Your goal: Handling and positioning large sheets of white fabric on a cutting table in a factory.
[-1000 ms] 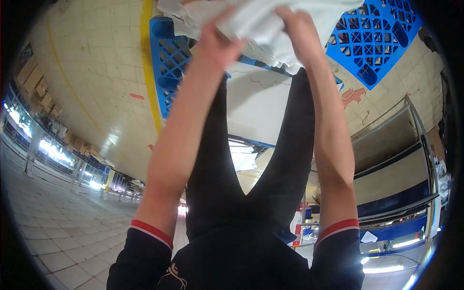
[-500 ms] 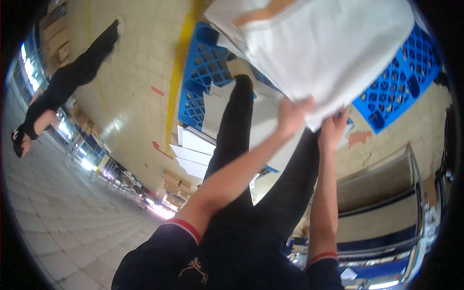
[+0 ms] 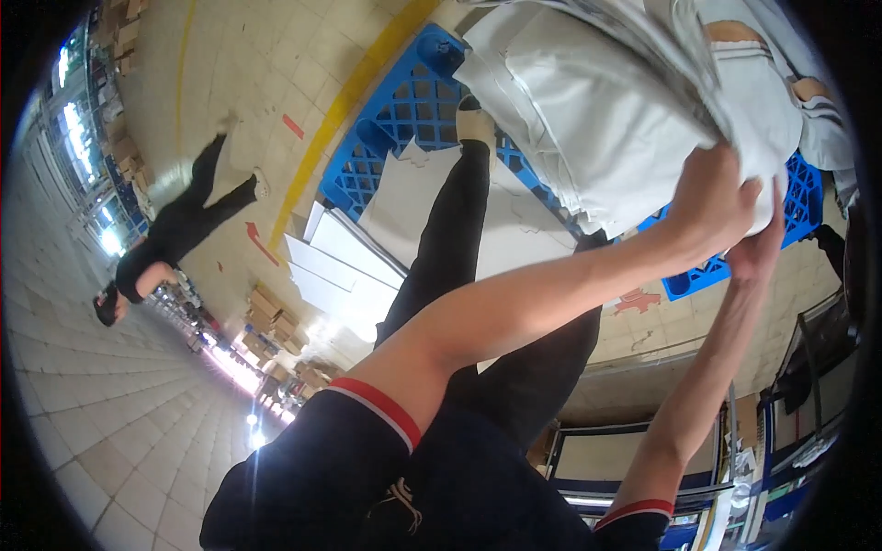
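Observation:
A pile of white, pliable sheets [image 3: 597,119] lies with its layered edges fanned on a blue plastic pallet [image 3: 432,87]. My left hand [image 3: 712,197] is closed on a bunched edge of the top white sheet [image 3: 749,101], which is folded back on itself. Just to its right, my right hand [image 3: 761,246] grips the same folded edge from below, its fingers partly hidden behind the material. Tan patches show along the raised part of the sheet.
Flat pale sheets [image 3: 432,197] lie around my feet, with white boards [image 3: 335,266] at the left. A yellow floor line [image 3: 344,101] passes the pallet. Another person [image 3: 179,220] is walking far left, near cardboard boxes [image 3: 266,312]. A metal-framed rack [image 3: 643,459] stands at the lower right.
Both hands have moved right and farther out, taking the sheet's edge with them. The sheet has folded over, exposing the layered pile beneath. The other person has changed position at the left.

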`<move>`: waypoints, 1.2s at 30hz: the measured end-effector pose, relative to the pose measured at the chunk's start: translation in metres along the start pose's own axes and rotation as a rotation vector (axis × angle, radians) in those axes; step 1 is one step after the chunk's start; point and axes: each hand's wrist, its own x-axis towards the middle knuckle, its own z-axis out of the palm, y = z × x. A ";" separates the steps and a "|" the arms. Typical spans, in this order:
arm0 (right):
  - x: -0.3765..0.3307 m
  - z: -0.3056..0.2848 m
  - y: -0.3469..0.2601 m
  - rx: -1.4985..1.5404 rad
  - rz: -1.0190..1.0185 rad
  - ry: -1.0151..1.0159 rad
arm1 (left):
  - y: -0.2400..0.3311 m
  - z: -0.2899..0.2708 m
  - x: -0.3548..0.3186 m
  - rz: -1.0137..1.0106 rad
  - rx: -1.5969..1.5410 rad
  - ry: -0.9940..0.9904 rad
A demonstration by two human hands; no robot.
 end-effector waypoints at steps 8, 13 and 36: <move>0.009 -0.041 0.113 -0.044 0.122 0.182 | -0.137 -0.045 -0.025 -0.576 -0.336 -0.193; 0.028 -0.098 0.208 0.395 -0.031 0.294 | -0.153 -0.077 0.012 -0.626 -0.635 0.100; 0.060 0.013 0.026 0.548 0.291 -0.745 | -0.022 -0.081 0.092 -0.865 -0.713 -0.661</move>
